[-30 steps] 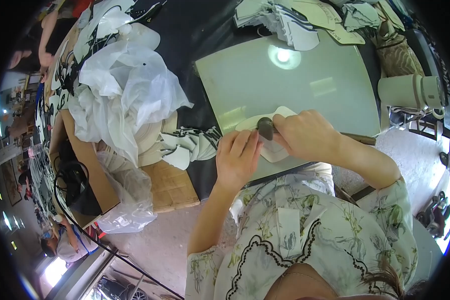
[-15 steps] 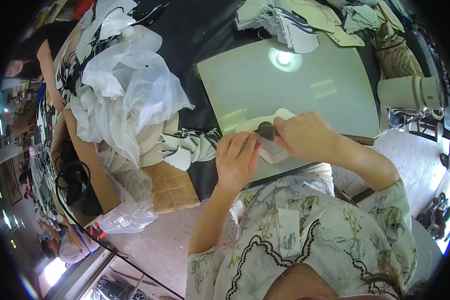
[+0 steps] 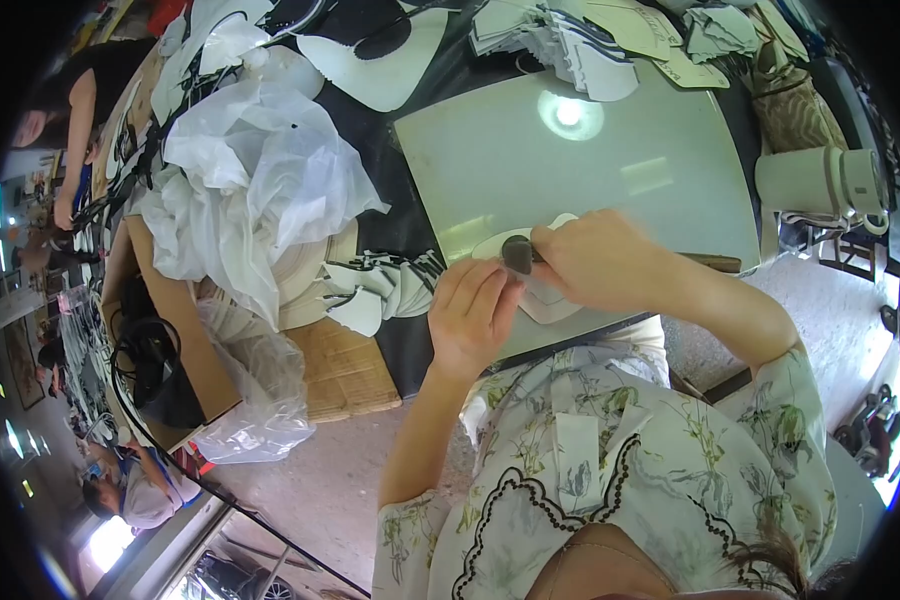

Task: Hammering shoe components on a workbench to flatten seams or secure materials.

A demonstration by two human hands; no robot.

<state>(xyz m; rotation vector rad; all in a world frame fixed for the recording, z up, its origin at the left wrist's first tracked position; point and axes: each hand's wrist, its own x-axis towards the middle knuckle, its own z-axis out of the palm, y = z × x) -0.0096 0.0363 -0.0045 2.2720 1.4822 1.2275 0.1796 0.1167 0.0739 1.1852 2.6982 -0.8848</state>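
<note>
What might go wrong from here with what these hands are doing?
The left hand has its fingertips right by the dark rounded tool that the right hand seems to hold, so a slip might pinch or knock them.

The pale piece lies on a glossy green board and could slide.

The pile of pale, dark-edged pieces sits close beside the left hand, so a sideways move might scatter it.

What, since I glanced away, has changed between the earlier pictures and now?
A large white cut piece has appeared on the black tabletop, at the top. The right hand and the dark rounded object beside it have shifted slightly left; a co-worker's hand has also moved left. No hold visibly changed. The left hand, pale green board and plastic sheet stayed about as they were.
</note>
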